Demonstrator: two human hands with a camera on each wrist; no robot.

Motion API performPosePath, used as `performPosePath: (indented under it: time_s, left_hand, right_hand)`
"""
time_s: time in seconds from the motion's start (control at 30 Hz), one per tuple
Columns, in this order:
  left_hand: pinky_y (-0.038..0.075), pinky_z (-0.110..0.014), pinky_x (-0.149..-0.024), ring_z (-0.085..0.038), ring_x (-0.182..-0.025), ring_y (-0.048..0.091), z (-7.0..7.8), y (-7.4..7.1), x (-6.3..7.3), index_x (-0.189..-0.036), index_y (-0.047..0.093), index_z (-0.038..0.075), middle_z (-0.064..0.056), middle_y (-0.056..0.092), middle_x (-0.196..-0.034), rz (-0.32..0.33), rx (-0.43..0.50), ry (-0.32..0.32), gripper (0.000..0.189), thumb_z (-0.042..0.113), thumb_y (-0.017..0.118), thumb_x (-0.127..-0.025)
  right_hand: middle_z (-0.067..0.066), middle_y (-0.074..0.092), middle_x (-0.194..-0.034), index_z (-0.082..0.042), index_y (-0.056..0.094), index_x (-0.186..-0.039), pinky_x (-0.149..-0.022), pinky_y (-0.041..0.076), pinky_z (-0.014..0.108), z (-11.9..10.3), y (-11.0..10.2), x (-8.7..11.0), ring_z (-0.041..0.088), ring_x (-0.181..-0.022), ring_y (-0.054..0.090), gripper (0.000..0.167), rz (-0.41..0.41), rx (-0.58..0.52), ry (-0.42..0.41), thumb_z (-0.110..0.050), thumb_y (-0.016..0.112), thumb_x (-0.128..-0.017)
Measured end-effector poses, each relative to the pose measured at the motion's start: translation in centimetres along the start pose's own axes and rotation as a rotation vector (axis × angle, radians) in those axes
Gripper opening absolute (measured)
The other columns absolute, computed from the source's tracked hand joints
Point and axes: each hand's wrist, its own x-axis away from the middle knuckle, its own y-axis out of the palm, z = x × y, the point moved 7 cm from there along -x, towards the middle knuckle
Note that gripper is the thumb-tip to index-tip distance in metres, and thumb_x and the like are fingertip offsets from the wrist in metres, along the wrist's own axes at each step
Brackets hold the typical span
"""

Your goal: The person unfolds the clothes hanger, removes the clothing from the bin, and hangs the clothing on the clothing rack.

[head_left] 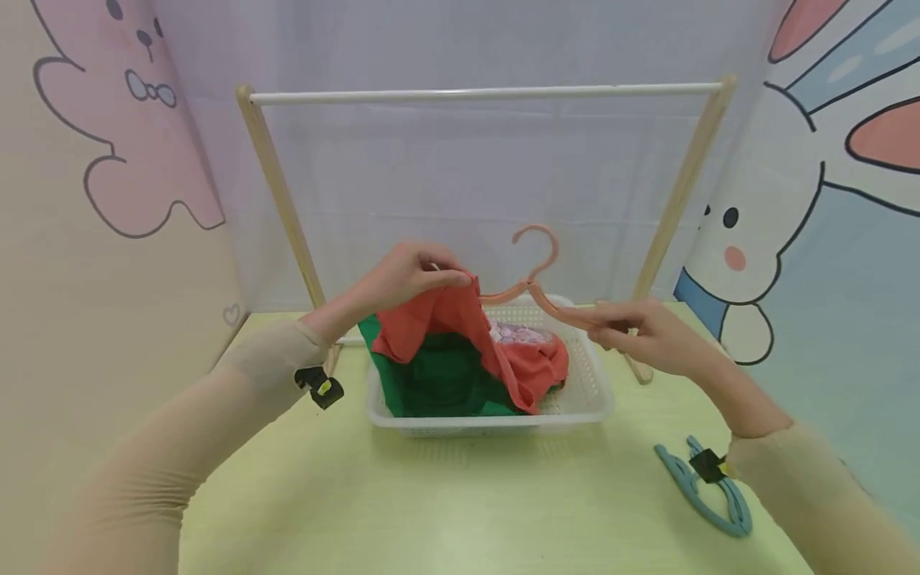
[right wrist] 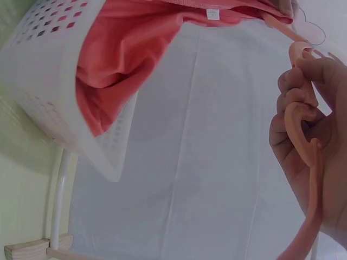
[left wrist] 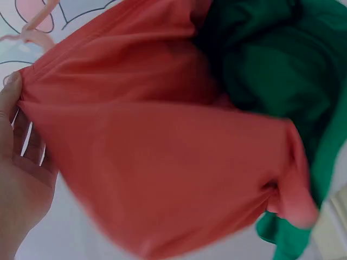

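My left hand (head_left: 417, 278) pinches the edge of a red garment (head_left: 470, 329), lifting part of it above a white plastic basket (head_left: 496, 421). A peach-coloured clothes hanger (head_left: 507, 295) is in the grip of my right hand (head_left: 650, 339), hook upward. Its far arm reaches the lifted edge of the garment; the tip is hidden by the cloth. In the right wrist view, fingers curl round the hanger (right wrist: 297, 127), and a small white label (right wrist: 213, 14) shows on the red cloth. Green cloth (head_left: 446, 375) and a patterned patch (head_left: 521, 334) lie in the basket.
Behind the basket stands a rack with a white rail (head_left: 467, 95) and wooden posts (head_left: 679, 192). A folded blue hanger (head_left: 736, 511) lies on the yellow-green table (head_left: 431, 511) near my right forearm. Cartoon-printed curtains enclose the sides.
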Motion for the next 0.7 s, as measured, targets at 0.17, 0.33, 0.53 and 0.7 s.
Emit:
performPosePath:
  time_s: [0.17,0.33,0.53,0.7]
  left_hand:
    - [0.056,-0.027,-0.079,-0.013,-0.091,0.065,3.2,-1.2,-1.3,-0.107,0.078,0.012,-0.005,0.076,-0.103,0.052,0.068,0.041,0.017,0.017,0.070,-0.093]
    - [0.057,-0.026,-0.079,-0.011,-0.090,0.065,4.7,-1.8,-2.0,-0.105,0.079,0.013,-0.002,0.076,-0.099,0.064,0.052,0.093,0.016,0.016,0.071,-0.092]
    - [0.056,-0.025,-0.075,-0.009,-0.086,0.065,4.3,-1.3,-1.9,-0.102,0.080,0.017,0.000,0.077,-0.094,0.093,0.000,0.102,0.014,0.020,0.073,-0.090]
    - [0.056,-0.024,-0.074,-0.010,-0.086,0.066,3.6,-0.9,-1.5,-0.102,0.080,0.015,-0.002,0.078,-0.095,0.153,0.006,0.091,0.015,0.019,0.074,-0.089]
  right_hand:
    - [-0.015,0.063,-0.082,-0.010,0.064,-0.132,-0.048,0.040,0.022,-1.2,-0.6,-0.9,0.004,-0.055,0.046,0.043,0.099,-0.030,-0.062,0.006,0.061,-0.092]
    - [-0.021,0.066,-0.095,-0.009,0.063,-0.134,-0.049,0.043,0.020,-1.9,-0.2,-1.9,0.005,-0.059,0.051,0.044,0.129,-0.043,-0.088,0.006,0.061,-0.092]
    - [-0.005,0.063,-0.082,-0.009,0.062,-0.135,-0.045,0.037,0.023,-1.8,1.4,-2.8,0.006,-0.055,0.047,0.043,0.105,-0.083,-0.067,0.004,0.061,-0.093]
    - [-0.002,0.068,-0.088,-0.010,0.063,-0.133,-0.046,0.039,0.022,-1.6,2.3,-3.1,0.005,-0.059,0.052,0.041,0.104,-0.067,-0.050,0.001,0.063,-0.093]
